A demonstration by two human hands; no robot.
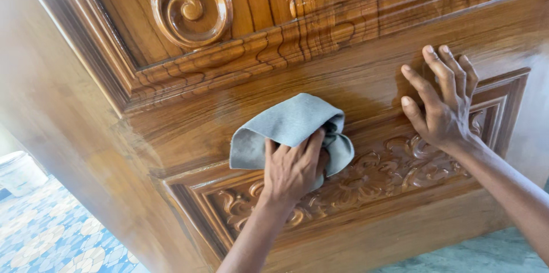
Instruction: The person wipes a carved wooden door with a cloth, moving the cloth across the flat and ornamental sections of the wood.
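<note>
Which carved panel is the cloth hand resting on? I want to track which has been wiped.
The lower panel with leafy relief carving, under the left hand gripping the grey cloth; the upper scroll panel is untouched.

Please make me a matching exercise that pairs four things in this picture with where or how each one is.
Things:
1. cloth
2. right hand
3. scroll
4. floor

States:
A. carved in the upper panel
B. patterned blue and white, lower left
C. grey, crumpled under the left hand
D. fingers spread flat on the door

Pairs: 1-C, 2-D, 3-A, 4-B
</note>
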